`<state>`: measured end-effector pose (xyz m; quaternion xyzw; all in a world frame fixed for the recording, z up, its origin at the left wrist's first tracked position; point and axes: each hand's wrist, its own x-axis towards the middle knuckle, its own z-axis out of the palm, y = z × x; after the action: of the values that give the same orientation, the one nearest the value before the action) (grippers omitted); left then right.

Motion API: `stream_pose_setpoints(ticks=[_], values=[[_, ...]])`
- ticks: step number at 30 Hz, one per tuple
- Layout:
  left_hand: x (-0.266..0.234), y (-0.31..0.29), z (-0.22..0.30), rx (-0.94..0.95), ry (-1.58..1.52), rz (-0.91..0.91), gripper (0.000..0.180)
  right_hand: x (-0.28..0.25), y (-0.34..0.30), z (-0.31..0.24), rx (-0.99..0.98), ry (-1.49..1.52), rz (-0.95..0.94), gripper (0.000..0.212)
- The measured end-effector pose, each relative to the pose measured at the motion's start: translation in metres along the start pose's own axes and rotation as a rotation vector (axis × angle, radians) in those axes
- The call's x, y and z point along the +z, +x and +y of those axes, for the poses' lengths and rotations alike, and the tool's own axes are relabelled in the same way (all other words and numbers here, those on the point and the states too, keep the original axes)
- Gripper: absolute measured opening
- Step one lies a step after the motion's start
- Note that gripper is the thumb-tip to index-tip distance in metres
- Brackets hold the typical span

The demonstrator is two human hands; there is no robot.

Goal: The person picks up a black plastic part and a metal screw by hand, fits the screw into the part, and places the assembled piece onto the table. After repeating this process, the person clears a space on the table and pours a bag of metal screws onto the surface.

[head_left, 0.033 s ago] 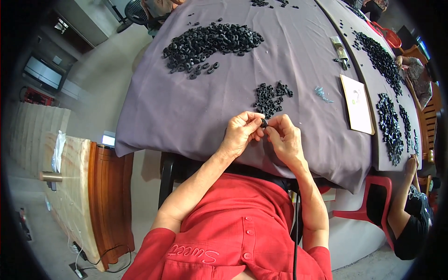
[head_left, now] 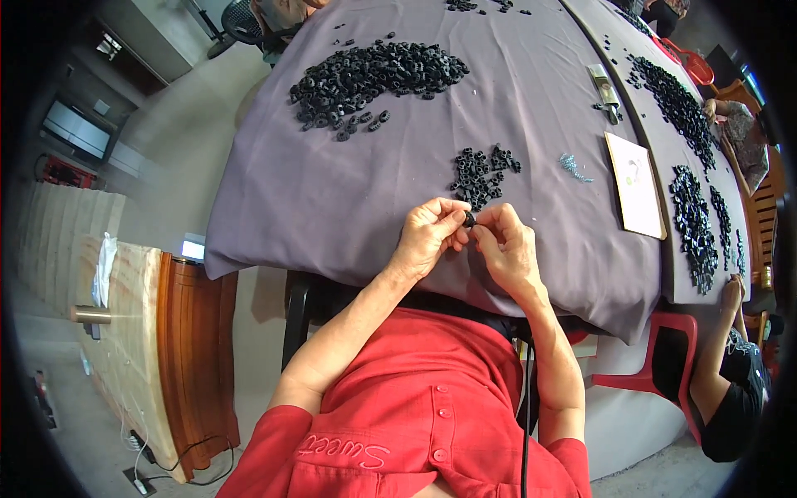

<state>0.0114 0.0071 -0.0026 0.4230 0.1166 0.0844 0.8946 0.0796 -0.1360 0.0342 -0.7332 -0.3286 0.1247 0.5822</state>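
Note:
A small black plastic part point(head_left: 470, 220) is pinched between my two hands, just over the near side of the cloth. My left hand point(head_left: 430, 236) grips it from the left with thumb and forefinger. From the right, my right hand point(head_left: 505, 247) closes its bent fingers on the same part; whether a smaller piece is also between them is hidden. Right beyond my fingertips lies a small heap of black ring-like parts point(head_left: 476, 176). Farther off to the left spreads a larger pile of black oval parts point(head_left: 374, 76).
A grey-purple cloth point(head_left: 349, 199) covers the table. To the right lie small silvery-blue pieces point(head_left: 574, 168), a pale board point(head_left: 635, 184) and a clear packet point(head_left: 605, 85). Another table holds black piles point(head_left: 693, 224), with people's arms alongside. A red chair point(head_left: 672, 357) stands at right.

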Motion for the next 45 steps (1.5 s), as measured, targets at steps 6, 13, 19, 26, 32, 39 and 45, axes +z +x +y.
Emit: stream_pose_setpoints(ticks=[6, 13, 19, 26, 32, 39, 45], values=[[0.002, -0.002, -0.001, 0.04, 0.112, -0.013, 0.01, -0.003, 0.001, 0.003, -0.012, -0.025, -0.011, 0.009], [0.003, -0.005, -0.005, 0.124, 0.222, 0.002, 0.011, -0.003, 0.002, 0.006, 0.168, 0.166, -0.062, 0.006], [0.001, -0.004, -0.01, 0.218, 0.304, -0.012, 0.008, -0.001, 0.001, 0.011, 0.281, 0.29, -0.073, 0.006], [0.004, -0.006, -0.014, 0.366, 0.493, 0.034, 0.007, 0.002, 0.002, 0.014, 0.345, 0.383, -0.063, 0.006], [-0.003, -0.007, -0.005, 0.286, 0.421, 0.04, 0.01, 0.011, 0.0, 0.013, 0.211, 0.449, -0.054, 0.006], [0.001, -0.009, 0.003, 0.081, 0.167, 0.071, 0.013, 0.005, 0.001, 0.011, 0.171, 0.396, -0.103, 0.006], [0.002, -0.006, 0.003, 0.073, 0.153, 0.065, 0.012, 0.005, 0.003, 0.008, 0.104, 0.185, -0.088, 0.006]])
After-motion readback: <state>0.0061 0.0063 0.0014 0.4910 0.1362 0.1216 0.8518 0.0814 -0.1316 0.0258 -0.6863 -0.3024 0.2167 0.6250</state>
